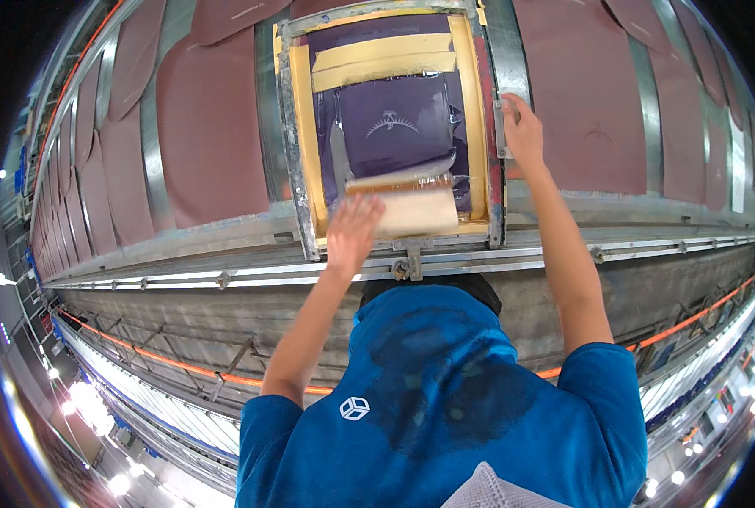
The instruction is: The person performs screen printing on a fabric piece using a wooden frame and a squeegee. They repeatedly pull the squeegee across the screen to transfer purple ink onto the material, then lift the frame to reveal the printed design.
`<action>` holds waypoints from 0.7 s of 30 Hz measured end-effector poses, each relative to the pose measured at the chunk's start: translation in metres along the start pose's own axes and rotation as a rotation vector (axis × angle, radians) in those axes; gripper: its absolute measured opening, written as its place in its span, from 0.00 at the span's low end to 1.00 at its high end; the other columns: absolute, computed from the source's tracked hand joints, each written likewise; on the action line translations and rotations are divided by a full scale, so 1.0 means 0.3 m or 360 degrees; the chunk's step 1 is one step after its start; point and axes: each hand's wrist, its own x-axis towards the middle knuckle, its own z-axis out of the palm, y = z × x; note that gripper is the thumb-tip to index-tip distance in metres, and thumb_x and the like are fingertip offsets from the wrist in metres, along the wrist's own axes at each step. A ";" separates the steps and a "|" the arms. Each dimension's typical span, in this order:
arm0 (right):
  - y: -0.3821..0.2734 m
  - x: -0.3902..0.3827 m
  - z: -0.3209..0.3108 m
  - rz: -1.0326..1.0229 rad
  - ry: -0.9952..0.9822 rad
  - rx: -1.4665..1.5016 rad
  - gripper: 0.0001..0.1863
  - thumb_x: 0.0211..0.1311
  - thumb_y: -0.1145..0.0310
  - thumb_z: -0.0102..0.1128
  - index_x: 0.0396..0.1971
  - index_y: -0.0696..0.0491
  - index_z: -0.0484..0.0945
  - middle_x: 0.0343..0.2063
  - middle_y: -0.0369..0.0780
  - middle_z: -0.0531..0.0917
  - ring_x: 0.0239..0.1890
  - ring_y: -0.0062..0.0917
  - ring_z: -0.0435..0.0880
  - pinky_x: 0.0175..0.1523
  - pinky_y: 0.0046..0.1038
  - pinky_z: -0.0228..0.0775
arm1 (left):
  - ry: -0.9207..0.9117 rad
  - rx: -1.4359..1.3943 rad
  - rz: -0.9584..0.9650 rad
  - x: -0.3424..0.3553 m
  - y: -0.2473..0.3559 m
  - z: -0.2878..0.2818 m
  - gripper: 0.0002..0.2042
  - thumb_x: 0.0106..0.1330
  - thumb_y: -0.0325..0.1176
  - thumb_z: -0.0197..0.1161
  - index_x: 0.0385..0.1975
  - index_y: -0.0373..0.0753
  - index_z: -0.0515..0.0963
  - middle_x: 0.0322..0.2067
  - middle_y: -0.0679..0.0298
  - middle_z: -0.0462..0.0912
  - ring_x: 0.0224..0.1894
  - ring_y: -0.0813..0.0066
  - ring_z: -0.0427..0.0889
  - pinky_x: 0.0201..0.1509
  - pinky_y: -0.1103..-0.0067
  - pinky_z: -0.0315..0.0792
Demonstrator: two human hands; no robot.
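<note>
A screen-printing frame [293, 127] with metal sides and yellow tape round its inner edges lies over the table. Its dark purple mesh [369, 157] carries a small pale curved emblem, with wet, glossy ink about it. Across the near end of the mesh lies a squeegee [424, 213] with a broad pale wooden handle. My left hand [354, 233] is closed on the squeegee's left end, slightly blurred, its fingertips partly hidden. At the frame's right side, my right hand [523, 134] has its fingers wrapped round a metal side bracket [504, 151].
Flat maroon fabric pieces [212, 135] line the long table on both sides of the frame; one on the right [589, 110] bears a faint print. A metal rail [284, 275] runs along the near edge. Orange-edged racks stand behind, towards the bottom of the view.
</note>
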 end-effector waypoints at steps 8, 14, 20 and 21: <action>-0.472 0.257 0.172 -0.0674 -0.1030 -0.0577 0.37 0.53 0.39 0.68 0.58 0.50 0.78 0.54 0.42 0.80 0.62 0.36 0.74 0.64 0.39 0.69 | -0.0137 -0.0256 -0.0365 0.688 -0.457 -0.092 0.23 0.52 0.27 0.67 0.51 0.54 0.84 0.42 0.59 0.87 0.41 0.57 0.86 0.48 0.68 0.80; -0.219 0.241 0.459 -0.0814 -0.0350 -0.0135 0.19 0.49 0.75 0.69 0.44 0.54 0.84 0.44 0.40 0.83 0.51 0.38 0.79 0.57 0.37 0.74 | -0.0033 -0.0042 -0.0338 0.821 -0.438 0.049 0.21 0.51 0.27 0.66 0.48 0.53 0.85 0.44 0.60 0.87 0.43 0.60 0.85 0.51 0.68 0.79; -0.146 -0.069 0.496 -0.0692 -0.0446 -0.0009 0.22 0.43 0.82 0.68 0.44 0.53 0.84 0.46 0.40 0.82 0.52 0.37 0.78 0.57 0.35 0.74 | 0.0124 -0.0103 -0.0014 0.516 -0.459 0.240 0.23 0.49 0.22 0.68 0.47 0.51 0.84 0.50 0.65 0.85 0.51 0.61 0.84 0.55 0.66 0.78; -0.165 -0.073 0.469 -0.0661 -0.0519 -0.0018 0.22 0.43 0.81 0.68 0.44 0.53 0.84 0.46 0.40 0.82 0.53 0.37 0.78 0.58 0.35 0.74 | 0.0073 -0.0114 -0.0051 0.503 -0.452 0.222 0.22 0.50 0.23 0.68 0.47 0.51 0.84 0.50 0.65 0.85 0.51 0.61 0.84 0.55 0.67 0.78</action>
